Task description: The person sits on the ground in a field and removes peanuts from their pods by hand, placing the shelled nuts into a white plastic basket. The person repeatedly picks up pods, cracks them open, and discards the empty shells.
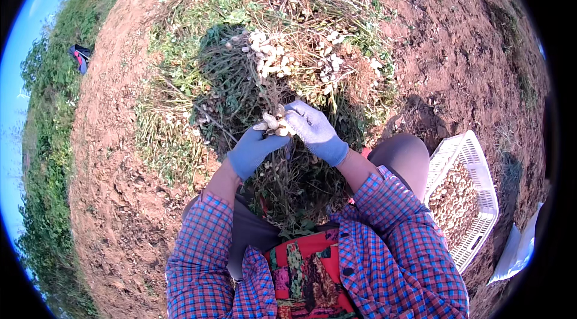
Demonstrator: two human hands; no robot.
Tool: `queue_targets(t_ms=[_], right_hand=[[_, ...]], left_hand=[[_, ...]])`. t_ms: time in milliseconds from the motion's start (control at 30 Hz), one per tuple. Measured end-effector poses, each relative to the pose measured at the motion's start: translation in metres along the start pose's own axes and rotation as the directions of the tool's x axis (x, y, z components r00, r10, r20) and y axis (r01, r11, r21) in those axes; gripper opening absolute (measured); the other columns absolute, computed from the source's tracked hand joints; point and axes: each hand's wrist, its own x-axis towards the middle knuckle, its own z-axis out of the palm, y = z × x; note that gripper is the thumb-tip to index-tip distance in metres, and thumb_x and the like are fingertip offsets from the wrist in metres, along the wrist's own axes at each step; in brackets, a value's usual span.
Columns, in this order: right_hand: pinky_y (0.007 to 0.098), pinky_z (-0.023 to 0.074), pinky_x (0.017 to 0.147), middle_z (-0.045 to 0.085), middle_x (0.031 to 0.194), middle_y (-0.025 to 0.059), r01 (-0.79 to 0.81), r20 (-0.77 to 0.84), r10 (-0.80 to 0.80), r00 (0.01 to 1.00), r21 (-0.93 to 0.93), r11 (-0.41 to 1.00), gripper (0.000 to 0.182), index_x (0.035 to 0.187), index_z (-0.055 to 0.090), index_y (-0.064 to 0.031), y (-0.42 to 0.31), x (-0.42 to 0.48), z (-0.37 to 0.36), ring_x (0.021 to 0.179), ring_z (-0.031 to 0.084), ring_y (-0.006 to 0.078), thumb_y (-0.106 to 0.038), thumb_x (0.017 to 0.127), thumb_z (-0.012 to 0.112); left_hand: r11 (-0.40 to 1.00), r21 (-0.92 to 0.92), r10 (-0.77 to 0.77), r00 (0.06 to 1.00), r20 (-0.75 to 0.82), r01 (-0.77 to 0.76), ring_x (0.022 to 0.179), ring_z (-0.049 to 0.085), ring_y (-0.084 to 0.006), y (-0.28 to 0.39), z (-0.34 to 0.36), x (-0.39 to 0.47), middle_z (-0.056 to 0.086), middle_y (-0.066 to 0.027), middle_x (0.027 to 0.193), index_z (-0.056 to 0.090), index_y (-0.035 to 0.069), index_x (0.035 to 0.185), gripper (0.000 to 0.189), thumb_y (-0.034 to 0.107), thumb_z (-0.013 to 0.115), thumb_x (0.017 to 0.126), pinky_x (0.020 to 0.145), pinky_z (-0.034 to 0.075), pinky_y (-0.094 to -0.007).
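A cluster of peanuts in their shells [273, 123] sits between my two gloved hands, over a heap of pulled peanut plants [234, 75]. My left hand [257, 150], in a grey-blue knit glove, grips the cluster from below and the left. From the right, my right hand [315, 129], gloved alike, has its thumb and fingers closed on the same peanuts. Stems hang beneath my hands toward my lap. More peanuts [270, 55] still on their roots lie on the heap just beyond. The fingertips are partly hidden.
A white plastic crate [489, 197] holding many loose peanuts [455, 202] stands by my right knee [403, 157]. A white sack or sheet [516, 247] lies past it. Bare reddish soil [121, 138] surrounds the heap. A dark bag or garment [81, 58] is by the green bushes at far left.
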Motion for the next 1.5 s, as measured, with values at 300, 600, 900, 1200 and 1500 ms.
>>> queue_targets(t_ms=[300,600,900,1200,1500], right_hand=[[0.0375,0.0482,0.088,0.057,0.118,0.0171,-0.047,-0.2,-0.025,0.98,-0.348,0.936,0.077,0.123,0.049,-0.0024,-0.008,0.005,0.02,0.104,0.06,0.031,-0.044,0.065,0.079],[0.0364,0.0507,0.069,0.064,0.081,0.0141,-0.014,-0.302,-0.088,0.949,-0.321,0.947,0.047,0.1,0.06,-0.0042,-0.011,0.011,0.025,0.075,0.065,0.0291,-0.038,0.071,0.075],[0.0256,0.0459,0.069,0.057,0.084,0.0027,0.092,-0.28,-0.017,0.96,0.255,0.963,0.013,0.095,0.059,-0.0009,-0.015,0.004,0.029,0.076,0.054,0.0092,-0.013,0.093,0.055],[0.0244,0.0454,0.061,0.057,0.077,0.0046,0.147,-0.375,-0.113,0.92,0.062,0.987,0.013,0.092,0.058,-0.0012,-0.008,0.012,0.043,0.067,0.055,0.0093,-0.014,0.09,0.058],[0.0265,0.0463,0.066,0.06,0.077,0.0043,0.019,-0.162,-0.006,0.987,0.077,0.997,0.019,0.088,0.057,-0.0016,-0.025,0.02,0.015,0.07,0.055,0.0088,-0.02,0.093,0.054]], left_hand=[[0.95,0.27,0.21,0.959,-0.188,-0.155,0.098,0.058,-0.0137,-0.033,0.004,0.018,0.062,-0.0066,0.107,0.055,0.002,0.117,0.031,0.009,0.055,0.086,0.086,0.045,-0.028],[0.994,0.09,0.078,0.982,-0.171,-0.063,0.096,0.056,-0.0118,-0.014,0.011,0.006,0.062,-0.0036,0.104,0.058,0.002,0.113,0.03,0.008,0.06,0.084,0.086,0.044,-0.0281],[0.969,-0.246,0.011,0.998,-0.054,-0.024,0.094,0.056,-0.0113,0.005,0.013,-0.008,0.062,-0.0028,0.103,0.057,0.002,0.115,0.032,0.014,0.06,0.086,0.084,0.043,-0.0262],[0.943,-0.311,0.035,0.963,-0.269,-0.121,0.096,0.055,-0.0114,-0.031,0.008,0.01,0.062,-0.0023,0.102,0.056,0.003,0.116,0.033,0.02,0.06,0.088,0.086,0.042,-0.0248],[0.898,-0.439,-0.072,0.995,-0.065,0.036,0.049,0.052,-0.0169,0.005,0.022,-0.006,0.054,-0.0047,0.067,0.055,0.004,0.098,0.023,0.026,0.054,0.091,0.05,0.046,-0.0327]])
